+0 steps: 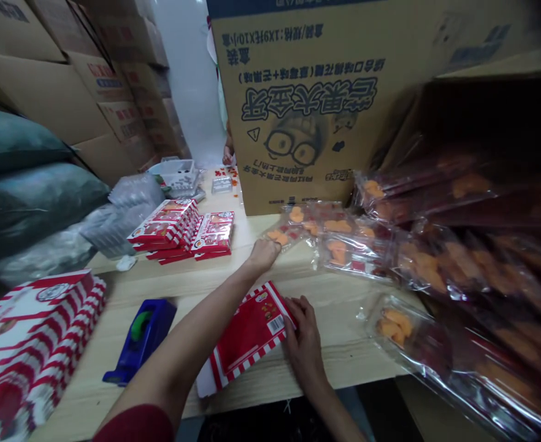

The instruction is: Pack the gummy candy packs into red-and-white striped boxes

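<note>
My left hand (265, 255) stretches across the table, fingers closed on the near end of a clear packet of orange and red sweets (283, 236). Beneath that forearm lies a red-and-white striped carton (251, 334), its printed panel with a barcode facing up and a white flap at the near left. My right hand (305, 337) grips the carton's right edge, thumb along the side and fingers at the far corner. My left arm hides part of the carton. More clear packets (339, 252) lie to the right of my left hand.
A large cardboard box (307, 123) stands at the back. Stacked filled cartons (172, 224), clear plastic trays (135, 209) and a blue tape dispenser (144, 337) are left. Striped cartons (45, 344) pile at the near left. Another person's hand (228, 153) shows behind.
</note>
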`<state>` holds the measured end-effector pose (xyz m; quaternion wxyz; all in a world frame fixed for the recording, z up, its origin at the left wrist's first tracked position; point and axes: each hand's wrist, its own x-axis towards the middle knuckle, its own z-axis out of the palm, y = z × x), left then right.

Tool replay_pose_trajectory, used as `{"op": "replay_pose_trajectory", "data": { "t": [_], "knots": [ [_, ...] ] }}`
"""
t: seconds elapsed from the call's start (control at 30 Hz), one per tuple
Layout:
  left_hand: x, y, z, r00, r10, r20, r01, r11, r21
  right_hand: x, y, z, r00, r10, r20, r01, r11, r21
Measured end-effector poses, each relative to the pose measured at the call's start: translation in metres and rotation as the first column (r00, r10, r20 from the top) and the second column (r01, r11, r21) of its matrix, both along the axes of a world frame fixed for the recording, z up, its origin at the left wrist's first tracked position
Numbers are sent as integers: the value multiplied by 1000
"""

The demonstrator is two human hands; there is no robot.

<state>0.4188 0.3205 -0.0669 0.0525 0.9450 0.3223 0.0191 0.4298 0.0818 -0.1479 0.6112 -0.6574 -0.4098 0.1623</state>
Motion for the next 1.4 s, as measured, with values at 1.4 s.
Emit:
{"op": "replay_pose_trajectory", "data": {
  "t": [1.4],
  "knots": [
    [-328,-289,15,-515,764,389,-236,310,-921,-40,70,53,129,853,505,-579,479,-660]
  ]
}}
